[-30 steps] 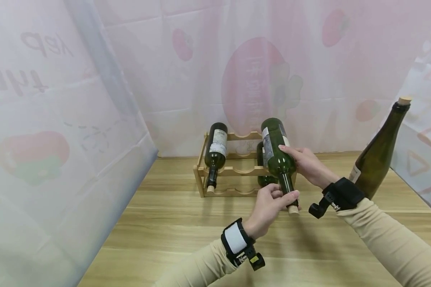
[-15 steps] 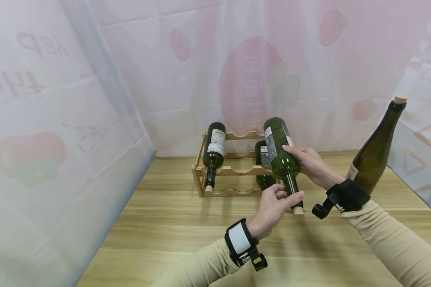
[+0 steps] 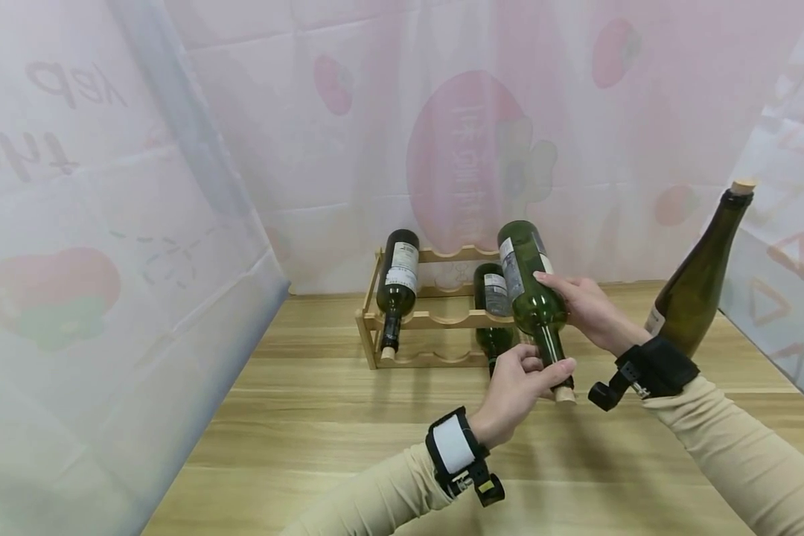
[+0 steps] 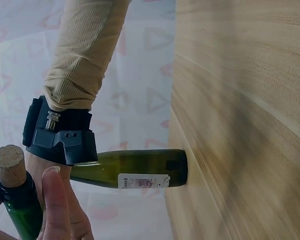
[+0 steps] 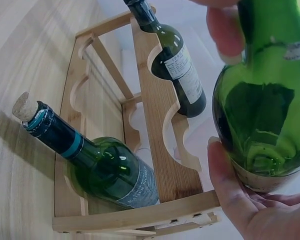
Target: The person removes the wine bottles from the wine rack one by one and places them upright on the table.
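Green glass shapes the round-shouldered, corked wine bottle (image 3: 532,294) slanting neck-down in the head view, at the three-o'clock end of a scalloped, pale wooden rack (image 3: 469,321). It should handle stiff, slick, breakable, probably weighty, best held at belly (image 3: 526,262) and neck (image 3: 550,345): the right hand (image 3: 588,307) grips its side, the left hand (image 3: 514,387) pinches its neck. Left-wrist view: grainy tan cork (image 4: 10,165) near nine o'clock. Right-wrist view: a grey-labelled, dark-green bottle (image 5: 107,165) lies racked toward eight o'clock.

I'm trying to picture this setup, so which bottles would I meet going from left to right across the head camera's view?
Upper racked bottle → lower racked bottle → held green bottle → tall standing bottle.
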`<action>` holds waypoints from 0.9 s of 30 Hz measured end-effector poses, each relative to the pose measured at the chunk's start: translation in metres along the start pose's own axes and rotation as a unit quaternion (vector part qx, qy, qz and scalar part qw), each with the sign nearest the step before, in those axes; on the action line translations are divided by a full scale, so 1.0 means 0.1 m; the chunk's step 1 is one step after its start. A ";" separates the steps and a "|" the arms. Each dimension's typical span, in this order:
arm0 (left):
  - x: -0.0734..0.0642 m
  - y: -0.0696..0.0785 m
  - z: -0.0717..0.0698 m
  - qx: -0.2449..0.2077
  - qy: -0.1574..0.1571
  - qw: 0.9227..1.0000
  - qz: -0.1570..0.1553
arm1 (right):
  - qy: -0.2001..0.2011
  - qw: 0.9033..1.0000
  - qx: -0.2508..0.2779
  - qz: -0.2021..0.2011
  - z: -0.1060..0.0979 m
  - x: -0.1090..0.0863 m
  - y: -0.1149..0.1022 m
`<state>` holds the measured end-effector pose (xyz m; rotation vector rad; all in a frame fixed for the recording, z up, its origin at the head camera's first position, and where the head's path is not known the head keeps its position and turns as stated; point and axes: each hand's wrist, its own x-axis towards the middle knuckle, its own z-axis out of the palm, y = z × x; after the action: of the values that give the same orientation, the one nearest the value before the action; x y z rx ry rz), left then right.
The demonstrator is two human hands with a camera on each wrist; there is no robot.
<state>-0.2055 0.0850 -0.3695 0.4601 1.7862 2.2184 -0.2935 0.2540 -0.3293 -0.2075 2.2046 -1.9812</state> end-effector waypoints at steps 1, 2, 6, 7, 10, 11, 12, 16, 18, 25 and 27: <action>0.00 0.00 0.01 -0.001 0.000 1.000 -0.001 | 0.001 1.000 -0.002 0.000 0.00 0.00 0.00; 0.01 -0.01 0.01 -0.002 0.001 1.000 -0.001 | 0.002 1.000 -0.004 0.000 -0.01 0.00 0.00; 0.01 -0.01 0.03 -0.006 0.001 1.000 -0.001 | 0.005 1.000 -0.008 -0.001 -0.02 -0.02 0.01; 0.01 -0.01 0.04 -0.007 0.001 1.000 -0.001 | 0.005 1.000 -0.009 -0.001 -0.02 -0.02 0.01; 0.00 -0.01 0.05 -0.009 0.003 1.000 -0.002 | 0.004 1.000 -0.011 0.001 -0.02 -0.02 0.01; 0.00 -0.01 0.05 -0.009 0.003 1.000 -0.003 | 0.003 1.000 -0.011 0.001 -0.02 -0.03 0.01; 0.00 -0.01 0.05 -0.009 0.004 1.000 -0.003 | 0.003 1.000 -0.011 0.001 -0.02 -0.03 0.01; -0.01 -0.02 0.06 -0.006 0.005 1.000 -0.003 | 0.002 1.000 -0.004 0.003 -0.02 -0.04 0.02; -0.01 -0.03 0.06 -0.005 0.004 1.000 -0.001 | 0.002 1.000 -0.001 0.003 -0.03 -0.04 0.02; 0.00 -0.03 0.08 -0.013 0.000 1.000 0.004 | -0.001 1.000 0.009 0.002 -0.04 -0.05 0.02; -0.01 -0.02 0.08 -0.013 0.000 1.000 0.003 | -0.002 1.000 0.011 0.003 -0.04 -0.06 0.02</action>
<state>-0.2015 0.0928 -0.3701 0.4599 1.7568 2.2418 -0.2884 0.2597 -0.3307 -0.2011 2.1767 -1.9984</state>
